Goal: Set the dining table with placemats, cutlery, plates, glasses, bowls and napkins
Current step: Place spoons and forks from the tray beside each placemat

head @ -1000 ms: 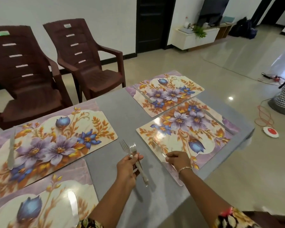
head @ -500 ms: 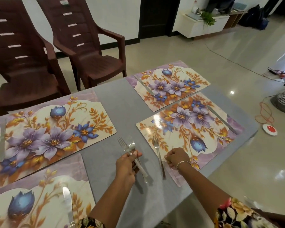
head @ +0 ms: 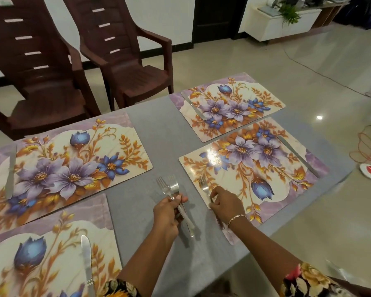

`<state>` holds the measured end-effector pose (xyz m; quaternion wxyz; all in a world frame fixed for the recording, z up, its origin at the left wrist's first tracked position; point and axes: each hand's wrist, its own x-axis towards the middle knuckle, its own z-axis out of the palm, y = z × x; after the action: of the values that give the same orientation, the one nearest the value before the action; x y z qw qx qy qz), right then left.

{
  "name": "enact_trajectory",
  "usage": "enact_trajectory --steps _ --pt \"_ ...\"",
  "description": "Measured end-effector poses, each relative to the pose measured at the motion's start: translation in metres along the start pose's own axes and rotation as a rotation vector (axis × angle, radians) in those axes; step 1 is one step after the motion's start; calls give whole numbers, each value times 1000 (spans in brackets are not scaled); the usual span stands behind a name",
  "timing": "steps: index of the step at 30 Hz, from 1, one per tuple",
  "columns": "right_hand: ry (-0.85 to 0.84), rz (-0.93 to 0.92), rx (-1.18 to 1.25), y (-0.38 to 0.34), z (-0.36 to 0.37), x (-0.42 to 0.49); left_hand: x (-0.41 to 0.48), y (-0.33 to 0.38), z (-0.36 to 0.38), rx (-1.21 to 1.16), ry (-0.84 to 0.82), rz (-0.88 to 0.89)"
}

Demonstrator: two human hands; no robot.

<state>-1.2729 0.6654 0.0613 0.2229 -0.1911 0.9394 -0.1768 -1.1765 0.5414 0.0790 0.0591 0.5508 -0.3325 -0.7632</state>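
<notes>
- Fork lay on the left margin of the near-right placemat, close to the near edge of the worktop. Its long axis ran from that near edge towards the far one, tines pointing away from us.
- Our right hand sat directly on it, fingers curled over the handle and pinching it just below the tines. Only the tines and a bit of the handle end showed.
- Our left hand hovered just beside, over bare worktop between the two near placemats, gripping the spare forks in a bundle that pointed the same way.
- A knife already lay along the opposite margin of that placemat, roughly parallel to the fork.
- We judged that the right hand, being the one on the fork, needed only to let go, and that the next one would come from the left hand's bundle.
- Half a second earlier the right hand had rested to the right of the handle, leaving the whole fork in sight. It had since slid over the handle, while the left hand's grip looked unchanged.
</notes>
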Motion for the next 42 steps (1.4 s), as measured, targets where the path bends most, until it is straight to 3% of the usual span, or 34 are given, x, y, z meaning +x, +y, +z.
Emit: enact_trajectory --steps 14,19,25,33,42 --pt "-187 -227 144 38 -27 23 -20 -20 64 -52 98 65" --pt "-236 -262 372 81 -60 28 -29 -34 118 -25 27 136" --pt "-111 -204 620 151 -119 30 -40 -69 214 123 -164 149" --pt "84 -31 737 263 -189 40 -56 -109 345 272 -391 107" --pt "248 65 842 356 -258 113 -20 -127 478 302 -405 96"
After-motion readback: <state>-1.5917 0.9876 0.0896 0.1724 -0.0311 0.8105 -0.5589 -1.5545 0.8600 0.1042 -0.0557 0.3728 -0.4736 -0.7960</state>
